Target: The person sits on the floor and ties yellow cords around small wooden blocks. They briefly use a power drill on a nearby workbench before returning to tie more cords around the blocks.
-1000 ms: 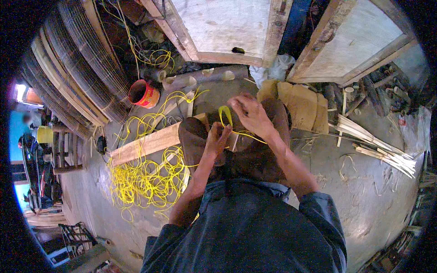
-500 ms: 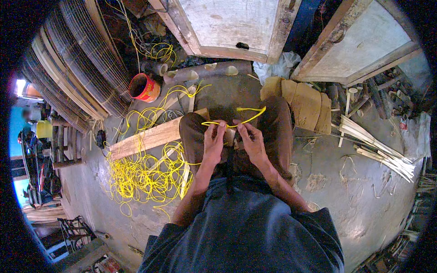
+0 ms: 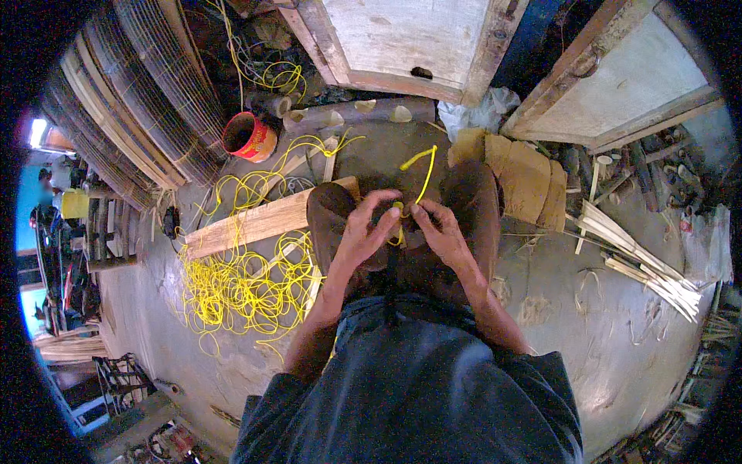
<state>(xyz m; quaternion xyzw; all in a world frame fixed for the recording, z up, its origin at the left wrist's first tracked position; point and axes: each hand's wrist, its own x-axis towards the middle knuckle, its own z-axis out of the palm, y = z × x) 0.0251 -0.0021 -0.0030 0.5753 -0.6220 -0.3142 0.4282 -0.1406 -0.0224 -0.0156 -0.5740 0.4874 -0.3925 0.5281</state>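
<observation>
Between my knees, a short length of thin yellow cord (image 3: 427,179) is worked by both hands. My left hand (image 3: 363,232) pinches it with thumb and fingers, and a small loop of cord hangs below the fingertips. Close beside it, my right hand (image 3: 444,238) is closed on the cord with its fingertips. The cord's bent end sticks up above the right hand. What lies exactly between the fingertips is partly hidden. To the left on the floor lies a loose tangle of yellow cord (image 3: 224,290), next to a wooden plank (image 3: 255,219).
A red bucket (image 3: 250,138) stands at far left, near rolled slatted mats (image 3: 147,77). A pipe with holes (image 3: 359,114) lies ahead. Folded cardboard (image 3: 525,178) is right of my knee, with pale split strips (image 3: 638,255) beyond. Framed panels (image 3: 410,39) lean at the back.
The hands have shifted from holding the cord stretched out to bringing it together in a loop. The cord's free end now points more upward.
</observation>
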